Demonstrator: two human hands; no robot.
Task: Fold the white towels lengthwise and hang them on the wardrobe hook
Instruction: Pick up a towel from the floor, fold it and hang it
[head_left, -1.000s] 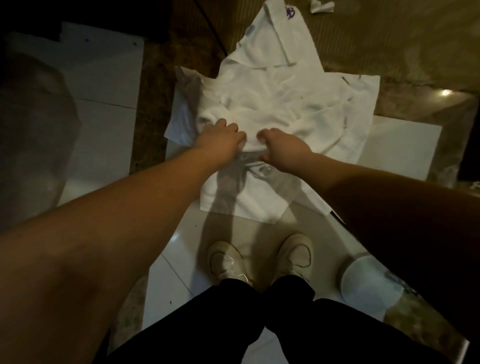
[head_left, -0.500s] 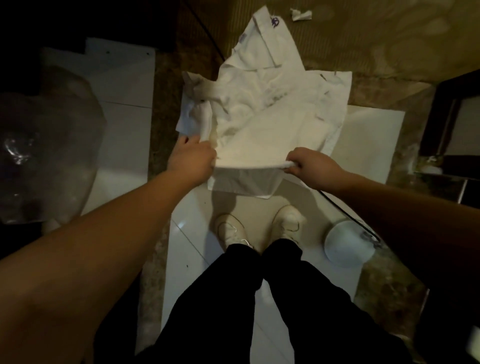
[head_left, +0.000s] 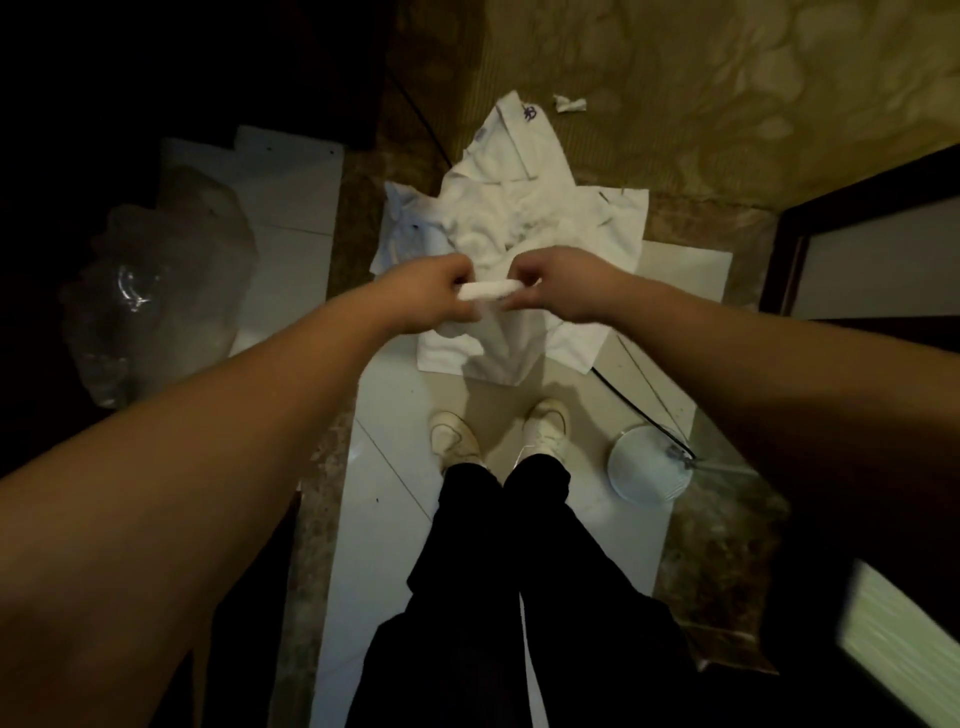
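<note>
I hold one white towel (head_left: 488, 291) by its bunched top edge, lifted off the floor. My left hand (head_left: 434, 293) grips the left end and my right hand (head_left: 561, 288) grips the right end, the two fists close together. The rest of this towel hangs down between my hands toward the floor. Below and beyond it, a pile of several more white towels (head_left: 524, 208) lies spread on the floor, one with a dark blue mark near its far end. No wardrobe hook is in view.
My white shoes (head_left: 498, 431) stand on pale floor tiles just short of the pile. A round white lid-like object (head_left: 649, 462) with a black cable lies right of my feet. A crumpled clear plastic bag (head_left: 161, 296) sits left. A dark door frame (head_left: 841, 228) stands right.
I lifted the towel's edge from the pile, first pulling it wide between my hands, then brought both hands close together and higher, bunching the edge. The view has risen away from the floor.
</note>
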